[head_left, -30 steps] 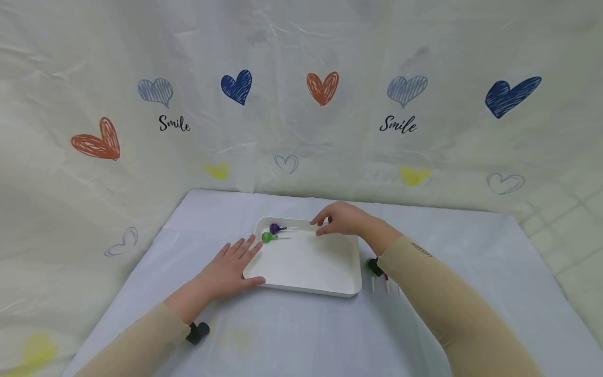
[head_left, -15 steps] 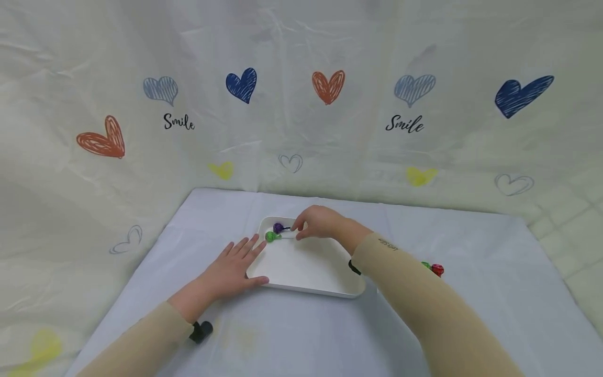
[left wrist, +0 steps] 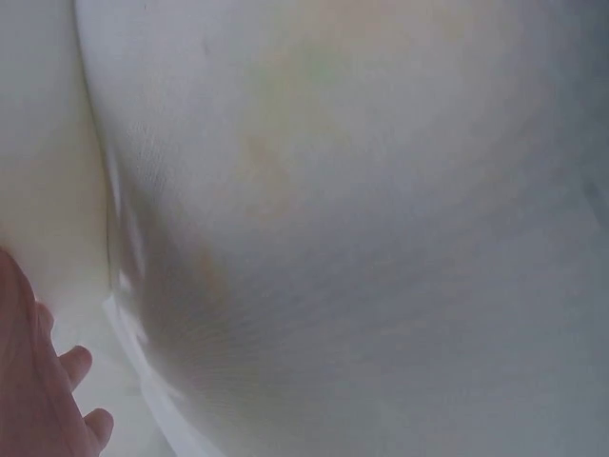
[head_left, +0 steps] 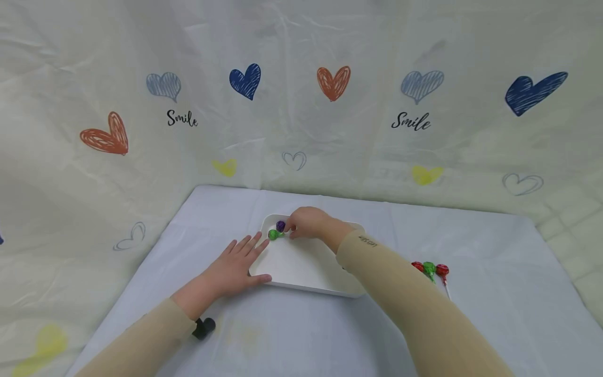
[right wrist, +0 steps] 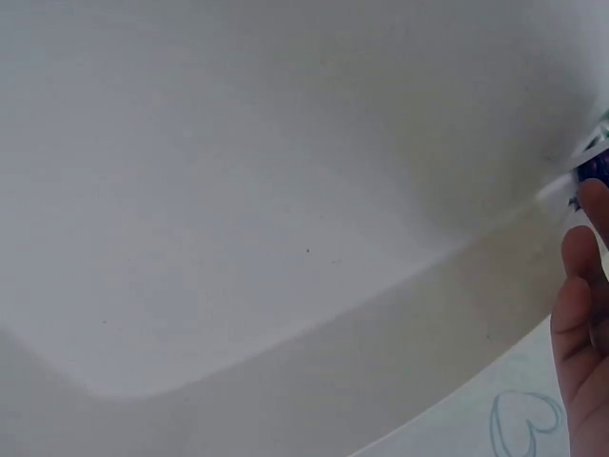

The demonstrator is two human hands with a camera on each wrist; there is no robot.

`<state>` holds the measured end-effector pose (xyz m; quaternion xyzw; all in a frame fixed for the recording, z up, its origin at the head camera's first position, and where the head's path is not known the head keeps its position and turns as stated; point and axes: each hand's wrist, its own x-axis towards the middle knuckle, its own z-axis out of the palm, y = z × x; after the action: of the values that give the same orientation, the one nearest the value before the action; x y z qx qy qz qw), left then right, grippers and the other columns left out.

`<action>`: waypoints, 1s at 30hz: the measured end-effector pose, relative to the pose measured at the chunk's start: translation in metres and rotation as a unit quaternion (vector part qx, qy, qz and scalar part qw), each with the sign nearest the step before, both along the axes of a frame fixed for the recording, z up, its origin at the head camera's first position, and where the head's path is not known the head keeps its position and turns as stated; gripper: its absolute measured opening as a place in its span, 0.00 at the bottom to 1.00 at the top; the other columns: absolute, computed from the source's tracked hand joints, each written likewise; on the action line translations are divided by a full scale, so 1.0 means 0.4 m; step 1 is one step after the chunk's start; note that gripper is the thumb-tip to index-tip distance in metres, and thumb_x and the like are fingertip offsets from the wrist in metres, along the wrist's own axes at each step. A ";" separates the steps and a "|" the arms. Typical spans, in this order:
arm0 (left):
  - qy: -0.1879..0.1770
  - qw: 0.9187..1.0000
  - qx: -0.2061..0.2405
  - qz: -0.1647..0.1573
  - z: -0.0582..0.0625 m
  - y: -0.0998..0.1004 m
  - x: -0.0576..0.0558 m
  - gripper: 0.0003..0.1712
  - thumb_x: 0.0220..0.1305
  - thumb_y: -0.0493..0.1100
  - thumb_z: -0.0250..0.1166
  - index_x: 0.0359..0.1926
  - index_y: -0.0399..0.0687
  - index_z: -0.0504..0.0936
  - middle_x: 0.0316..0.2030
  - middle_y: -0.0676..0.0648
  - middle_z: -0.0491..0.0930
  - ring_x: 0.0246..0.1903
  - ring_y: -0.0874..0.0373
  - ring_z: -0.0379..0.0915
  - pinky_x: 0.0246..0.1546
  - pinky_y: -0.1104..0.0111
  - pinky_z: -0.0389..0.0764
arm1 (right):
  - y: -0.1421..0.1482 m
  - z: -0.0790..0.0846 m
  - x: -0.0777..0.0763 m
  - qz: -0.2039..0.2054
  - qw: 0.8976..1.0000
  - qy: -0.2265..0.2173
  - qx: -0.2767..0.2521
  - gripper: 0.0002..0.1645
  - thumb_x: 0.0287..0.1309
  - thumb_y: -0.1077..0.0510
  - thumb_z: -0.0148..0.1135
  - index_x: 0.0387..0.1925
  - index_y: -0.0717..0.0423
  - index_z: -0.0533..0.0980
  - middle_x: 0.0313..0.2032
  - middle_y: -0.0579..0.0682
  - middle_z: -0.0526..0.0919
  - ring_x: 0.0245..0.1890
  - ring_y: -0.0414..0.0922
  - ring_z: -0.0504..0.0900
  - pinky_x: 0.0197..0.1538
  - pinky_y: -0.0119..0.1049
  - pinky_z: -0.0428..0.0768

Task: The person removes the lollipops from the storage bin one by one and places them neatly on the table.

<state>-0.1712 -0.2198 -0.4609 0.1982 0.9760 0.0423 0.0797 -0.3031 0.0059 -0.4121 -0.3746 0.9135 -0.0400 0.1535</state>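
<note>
A white tray [head_left: 306, 267] lies on the table, with a purple lollipop [head_left: 280, 226] and a green lollipop [head_left: 274, 234] in its far left corner. My right hand [head_left: 308, 224] reaches over the tray's far side and pinches the purple lollipop just behind its head; the stick is hidden under the hand. In the right wrist view, the fingertips [right wrist: 577, 252] are close to the purple wrapper [right wrist: 594, 169]. Spread fingers of my left hand [head_left: 233, 268] rest along the tray's left edge, the thumb at its near left corner.
Right of the tray, two red lollipops and a green one [head_left: 429, 268] lie on the white tablecloth, partly behind my right sleeve [head_left: 400, 288]. A pale backdrop [head_left: 292, 115] with printed hearts rises behind the table. A black wrist camera [head_left: 204, 328] sits under my left wrist.
My right hand has moved left across the tray to the purple lollipop, its fingers closing in. The lollipops at right have come out from behind my sleeve. My left hand stays on the tray.
</note>
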 end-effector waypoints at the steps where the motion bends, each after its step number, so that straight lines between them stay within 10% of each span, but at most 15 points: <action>1: 0.000 1.000 0.000 -0.002 0.002 0.001 0.000 0.57 0.59 0.84 0.40 0.80 0.60 0.42 0.79 0.51 0.36 0.77 0.47 0.36 0.74 0.47 0.42 | -0.002 -0.002 0.000 -0.002 1.000 0.000 0.002 0.14 0.62 0.51 0.69 0.50 0.41 0.85 0.39 0.39 0.84 0.41 0.39 0.77 0.55 0.37 0.76; 30: 0.001 1.000 -0.005 -0.009 0.022 0.003 0.005 0.56 0.61 0.81 0.43 0.80 0.57 0.44 0.79 0.49 0.37 0.77 0.45 0.38 0.73 0.46 0.43 | -0.029 -0.030 0.020 0.003 0.999 0.030 0.038 0.11 0.64 0.58 0.65 0.44 0.43 0.87 0.41 0.41 0.86 0.43 0.41 0.81 0.54 0.37 0.79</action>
<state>-0.1692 -0.2186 -0.4521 0.2068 0.9744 0.0362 0.0802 -0.2951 -0.0059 -0.4241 -0.3719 0.9176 0.0067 0.1402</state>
